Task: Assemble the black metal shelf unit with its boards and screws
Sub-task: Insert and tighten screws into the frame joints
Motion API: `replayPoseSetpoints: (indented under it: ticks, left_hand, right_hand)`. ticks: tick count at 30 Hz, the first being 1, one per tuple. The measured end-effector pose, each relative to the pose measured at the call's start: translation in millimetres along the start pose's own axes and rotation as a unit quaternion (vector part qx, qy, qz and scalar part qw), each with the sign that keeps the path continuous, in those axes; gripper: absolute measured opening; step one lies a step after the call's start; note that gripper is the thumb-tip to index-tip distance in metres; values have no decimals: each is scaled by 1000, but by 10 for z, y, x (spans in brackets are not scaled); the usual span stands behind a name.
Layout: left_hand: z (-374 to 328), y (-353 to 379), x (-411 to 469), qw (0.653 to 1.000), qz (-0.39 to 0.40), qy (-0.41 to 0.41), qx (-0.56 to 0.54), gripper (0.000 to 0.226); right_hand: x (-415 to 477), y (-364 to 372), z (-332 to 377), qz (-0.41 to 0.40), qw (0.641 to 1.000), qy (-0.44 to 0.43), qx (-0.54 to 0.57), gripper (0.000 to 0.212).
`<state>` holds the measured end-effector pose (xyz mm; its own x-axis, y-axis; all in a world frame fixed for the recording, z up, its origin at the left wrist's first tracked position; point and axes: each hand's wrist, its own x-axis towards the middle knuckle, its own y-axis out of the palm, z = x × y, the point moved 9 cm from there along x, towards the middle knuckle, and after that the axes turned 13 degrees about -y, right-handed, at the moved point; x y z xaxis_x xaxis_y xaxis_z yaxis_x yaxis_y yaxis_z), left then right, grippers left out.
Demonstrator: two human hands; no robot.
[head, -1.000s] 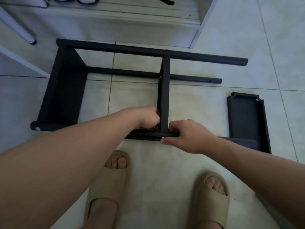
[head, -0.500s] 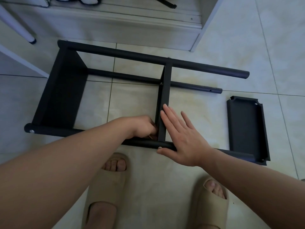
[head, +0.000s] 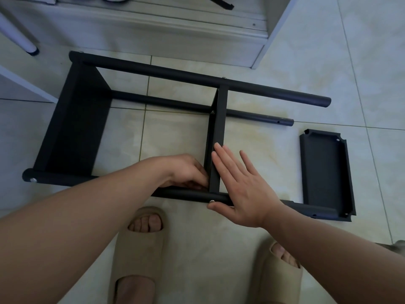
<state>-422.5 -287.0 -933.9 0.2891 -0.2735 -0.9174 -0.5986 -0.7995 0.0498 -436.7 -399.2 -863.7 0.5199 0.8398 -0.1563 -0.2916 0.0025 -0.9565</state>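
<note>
The black metal shelf unit [head: 153,72] lies on its side on the pale tiled floor [head: 328,51], its long poles running left to right in front of the person's feet. A wide board [head: 74,128] closes the frame at the left end, and a narrower middle board [head: 217,128] stands on edge between the far poles and the near pole [head: 182,194]. The left hand [head: 186,172] is tucked into the inside corner where the middle board meets the near pole, with its fingers curled toward the joint; whether they pinch anything there cannot be told, since the knuckles hide the fingertips. The right hand [head: 243,191] is released and flat, its straight fingers laid against the right side of the middle board and its thumb stretched along the near pole, just beside a small silver screw [head: 212,201] head in that pole. A loose board [head: 326,174] with raised edges lies on the floor to the right, apart from the hands, with its near end reaching the right end of the near pole. Two beige slippers [head: 140,249] are planted nearest of all, one beneath each forearm. A white cabinet [head: 153,34] runs along the far side of the floor.
</note>
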Motion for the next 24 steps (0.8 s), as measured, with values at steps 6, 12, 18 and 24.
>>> replayPoseSetpoints:
  ticks: [6, 12, 18, 24]
  left_hand:
    - [17, -42, 17, 1000, 1, 8, -26, 10]
    - [28, -63, 26, 999, 0, 10, -40, 15]
    - [23, -51, 33, 999, -5, 5, -35, 16]
    - [-14, -22, 26, 1000, -14, 17, 18, 17]
  right_hand:
    - [-1, -3, 0, -6, 1000, 0, -2, 99]
    - [6, -2, -1, -10, 1000, 2, -1, 100]
    - [9, -1, -8, -5, 1000, 6, -4, 101]
    - [9, -4, -2, 0, 1000, 7, 0, 100]
